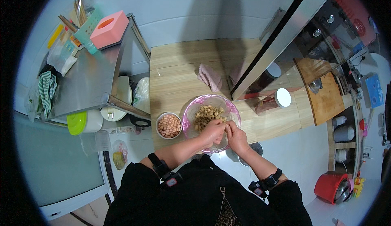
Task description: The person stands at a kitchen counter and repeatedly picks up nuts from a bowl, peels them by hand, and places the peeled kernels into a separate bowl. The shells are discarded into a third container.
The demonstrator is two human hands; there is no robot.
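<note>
My left hand (pixel 213 132) and my right hand (pixel 236 137) meet fingertip to fingertip over a clear plastic bowl with a pink scalloped rim (pixel 187 116). Unshelled peanuts (pixel 206 114) lie in the bowl, in front of and beneath my fingers. The fingers of both hands are pinched together around something small, perhaps a peanut; it is too hidden to tell. To the left of the bowl, close beside it, stands a round white bowl (pixel 157 128) filled with shelled pinkish peanut kernels (pixel 169 126).
A crumpled pink cloth (pixel 210 77) lies behind the bowl on the wooden counter (pixel 174 70). A white-lidded jar (pixel 282 97) stands right, near a glass partition (pixel 275 43) and a cutting board (pixel 327 99). At left is a steel shelf (pixel 88 82) with a pink tissue box (pixel 110 29). A bin (pixel 256 152) stands below the counter.
</note>
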